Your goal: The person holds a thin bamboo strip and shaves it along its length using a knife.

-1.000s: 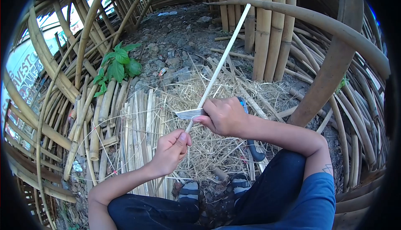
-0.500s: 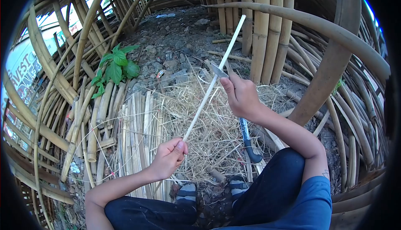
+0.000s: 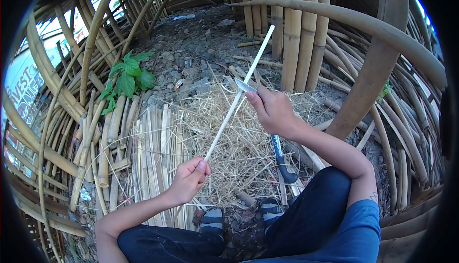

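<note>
A long pale bamboo strip (image 3: 224,122) slants up and away from me, its near end pinched in my left hand (image 3: 189,179). My right hand (image 3: 275,112) is closed around a knife (image 3: 245,86), its handle hidden in the fingers. The knife's metal blade lies across the strip above its middle, and a thin curled shaving seems to stand off beside the blade. Below both hands spreads a heap of pale bamboo shavings (image 3: 234,148).
Split bamboo slats (image 3: 153,143) lie left of the shavings. A saw with a dark handle (image 3: 285,171) rests near my right knee. Upright bamboo poles (image 3: 300,43) and a bent pole (image 3: 363,21) stand ahead on the right. A green plant (image 3: 129,77) grows at left.
My right hand and the knife have come slightly down and toward me along the strip. The strip's far end sits lower and a little further left. My left hand still grips the near end.
</note>
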{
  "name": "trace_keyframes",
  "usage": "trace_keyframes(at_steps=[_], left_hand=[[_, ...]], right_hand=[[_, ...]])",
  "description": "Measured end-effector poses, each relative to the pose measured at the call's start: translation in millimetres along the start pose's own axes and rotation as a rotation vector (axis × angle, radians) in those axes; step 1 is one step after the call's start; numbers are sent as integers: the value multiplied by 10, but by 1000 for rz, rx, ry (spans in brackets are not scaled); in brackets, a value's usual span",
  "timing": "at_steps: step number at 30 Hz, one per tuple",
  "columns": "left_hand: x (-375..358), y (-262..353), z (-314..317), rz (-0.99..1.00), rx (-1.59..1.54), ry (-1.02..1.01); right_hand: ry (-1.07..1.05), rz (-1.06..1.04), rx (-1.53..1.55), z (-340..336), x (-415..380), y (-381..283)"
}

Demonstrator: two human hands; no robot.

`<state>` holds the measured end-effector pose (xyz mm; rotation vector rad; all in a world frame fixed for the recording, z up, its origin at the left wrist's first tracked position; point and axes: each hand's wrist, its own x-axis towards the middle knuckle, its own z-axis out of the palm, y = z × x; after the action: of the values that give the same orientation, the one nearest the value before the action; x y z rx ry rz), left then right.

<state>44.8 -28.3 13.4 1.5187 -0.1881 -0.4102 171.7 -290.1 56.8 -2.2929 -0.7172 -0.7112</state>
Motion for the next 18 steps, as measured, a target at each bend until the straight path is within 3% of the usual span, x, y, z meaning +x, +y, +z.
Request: trace_keyframes(at_steps=[18], left_hand=[[-12, -8, -3, -11, 19, 22]], right_hand=[[0, -13, -2, 26, -5, 36]])
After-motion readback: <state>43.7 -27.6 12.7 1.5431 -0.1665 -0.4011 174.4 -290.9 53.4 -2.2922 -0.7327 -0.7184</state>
